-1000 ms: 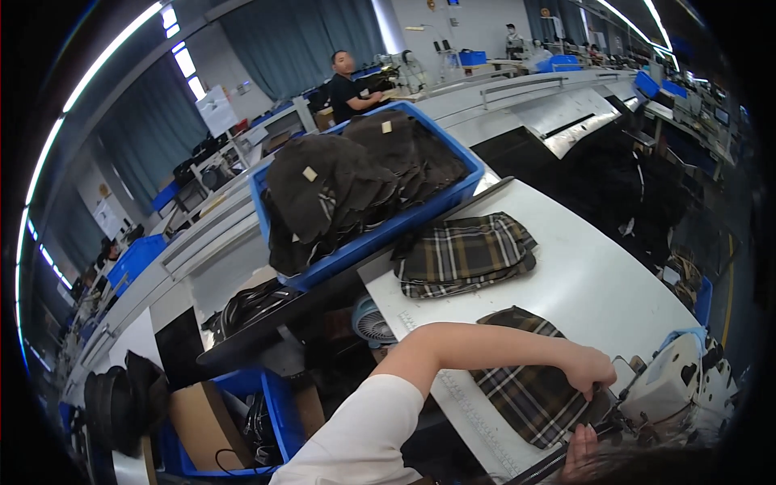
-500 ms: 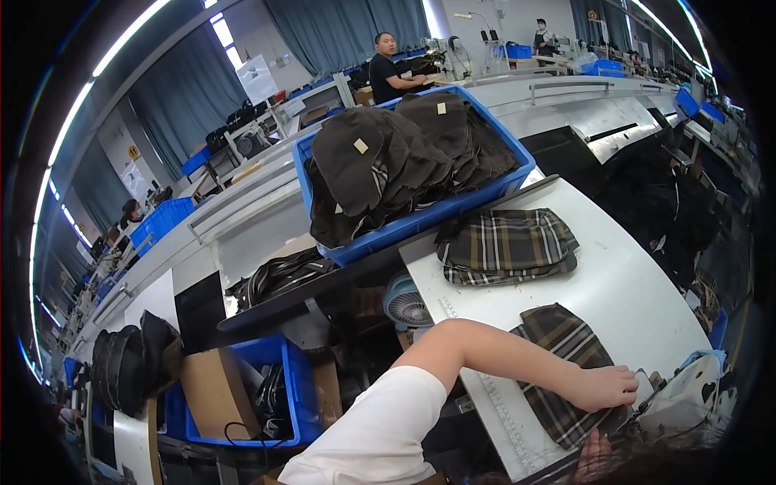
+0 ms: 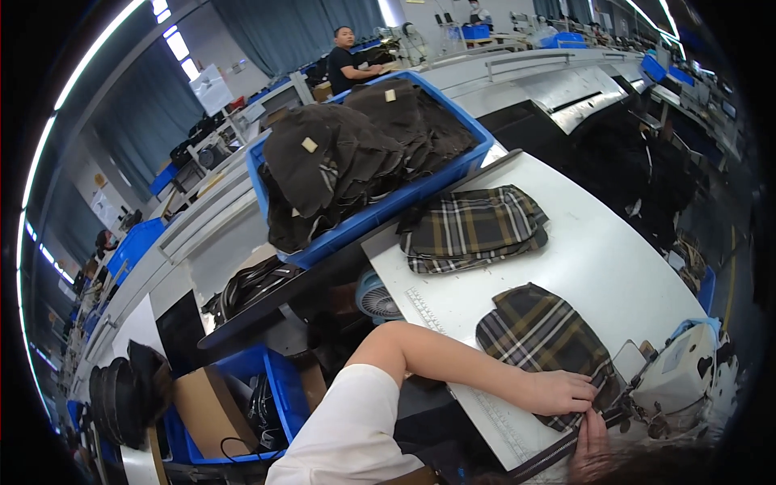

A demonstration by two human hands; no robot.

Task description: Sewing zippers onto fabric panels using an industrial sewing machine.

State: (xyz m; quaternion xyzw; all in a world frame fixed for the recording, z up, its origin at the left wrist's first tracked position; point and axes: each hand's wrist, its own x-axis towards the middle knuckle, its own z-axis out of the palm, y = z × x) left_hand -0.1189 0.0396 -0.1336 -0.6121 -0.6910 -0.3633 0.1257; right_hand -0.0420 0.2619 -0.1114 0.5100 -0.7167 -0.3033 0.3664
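A plaid fabric piece (image 3: 543, 323) in dark green, brown and white, with one rounded end, lies on the white table by the sewing machine (image 3: 675, 368). My left hand (image 3: 562, 394) rests on its near edge, the fingers bent and pressed together there. Meeting those fingertips from below, my right hand (image 3: 592, 446) holds the same edge, its fingers close together; the rest of this hand is blurred or hidden. A dark zipper strip (image 3: 546, 462) runs along the table's near side to my right hand and the machine.
Farther up the white table (image 3: 606, 242) sits a stack of plaid pieces (image 3: 473, 230). A blue crate (image 3: 356, 234) of dark fabric pieces stands behind it. Below left are a small fan (image 3: 377, 297) and another blue bin (image 3: 283, 388) with cardboard. A co-worker (image 3: 347, 61) is at the back.
The view has shifted, moving the surroundings left and slightly up in the picture. My left hand has slid to the near edge of the plaid piece, and my right fingers now meet it there.
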